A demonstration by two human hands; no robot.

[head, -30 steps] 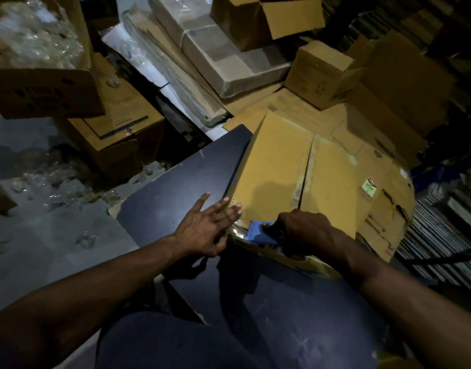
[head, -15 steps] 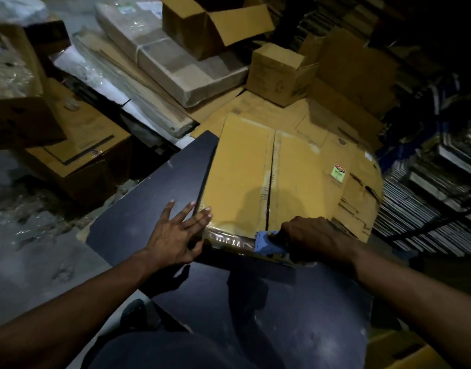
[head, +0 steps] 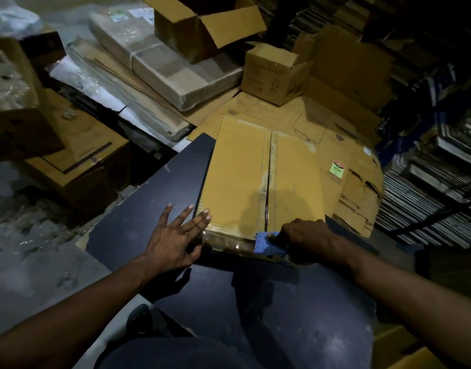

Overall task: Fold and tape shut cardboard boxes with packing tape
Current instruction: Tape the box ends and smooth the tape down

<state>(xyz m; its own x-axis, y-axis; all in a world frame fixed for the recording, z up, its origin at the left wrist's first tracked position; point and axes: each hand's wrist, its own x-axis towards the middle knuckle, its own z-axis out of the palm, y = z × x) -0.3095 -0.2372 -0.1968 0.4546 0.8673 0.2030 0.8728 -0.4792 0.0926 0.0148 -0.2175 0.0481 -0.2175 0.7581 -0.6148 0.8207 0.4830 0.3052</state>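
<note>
A brown cardboard box (head: 239,177) lies on the dark table (head: 149,198), its two top flaps meeting at a centre seam. My left hand (head: 175,235) is flat with spread fingers, pressing against the box's near left corner. My right hand (head: 306,241) grips a blue tape dispenser (head: 266,242) at the near end of the seam. Shiny tape runs along the box's near edge.
Flattened cartons (head: 346,166) lie behind the box, one with a green sticker (head: 337,169). A small closed carton (head: 271,73), an open carton (head: 202,25) and wrapped bundles (head: 160,62) crowd the back. Another carton (head: 80,161) sits left of the table. Stacked sheets (head: 436,182) stand to the right.
The view has swung, so the box sits squarer in front of me. My left hand stays at the near left corner; my right hand keeps the dispenser at the seam's near end.
</note>
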